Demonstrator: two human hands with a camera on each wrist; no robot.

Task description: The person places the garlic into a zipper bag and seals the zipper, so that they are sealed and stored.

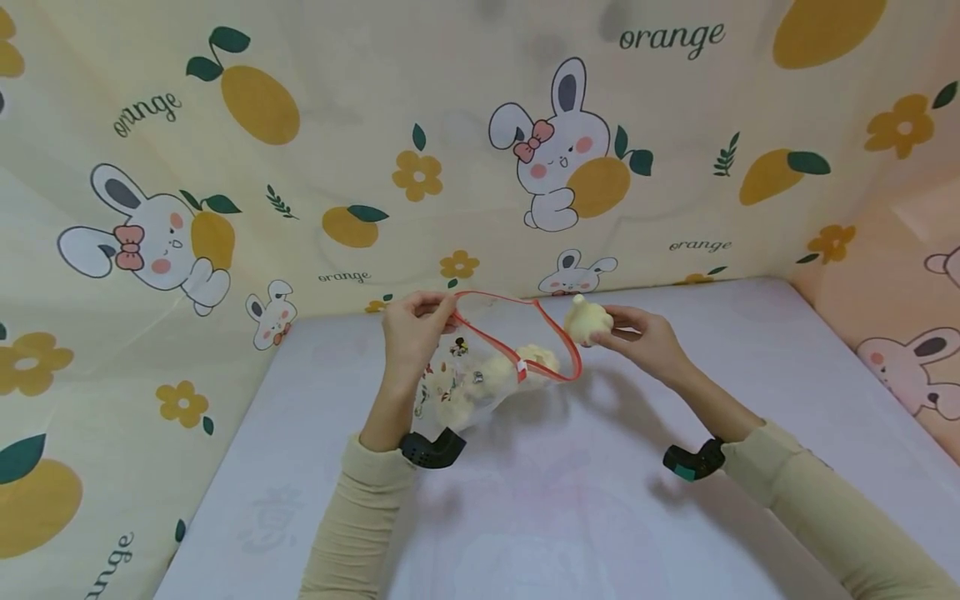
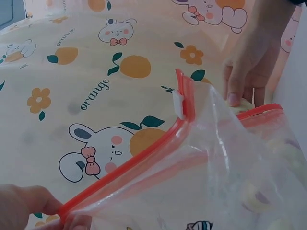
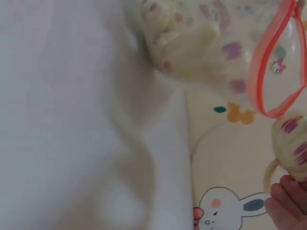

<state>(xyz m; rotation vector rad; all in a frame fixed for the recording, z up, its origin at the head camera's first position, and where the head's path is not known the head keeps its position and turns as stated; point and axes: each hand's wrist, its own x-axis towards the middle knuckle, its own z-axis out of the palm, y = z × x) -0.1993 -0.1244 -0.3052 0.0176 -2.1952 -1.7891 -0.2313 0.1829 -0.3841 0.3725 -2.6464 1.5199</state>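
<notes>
Yellow oranges, flowers and white bunnies cover the cream cloth wall (image 1: 465, 100) at the far side, with the word "orange" on it. Below it is a pale, whitish tabletop (image 1: 525, 517). One person, with long beige sleeves (image 1: 360, 508) and a black band (image 1: 433, 450) on each wrist, reaches over it.

On the left, the left hand (image 1: 411, 333) pinches the top corner of a see-through plastic bag with a red zip edge (image 1: 480, 392). Its mouth is wide open, and a little white slider (image 1: 522, 368) sits on the zip. Small cartoon pictures are on the bag, and cream lumps with purple marks (image 3: 165, 45) are inside.

On the right, the right hand (image 1: 645, 340) grips a cream round thing with a small knob and purple streaks (image 1: 587, 322). It is up above the tabletop, just right of the bag's mouth. I can't tell if it touches the red edge.
</notes>
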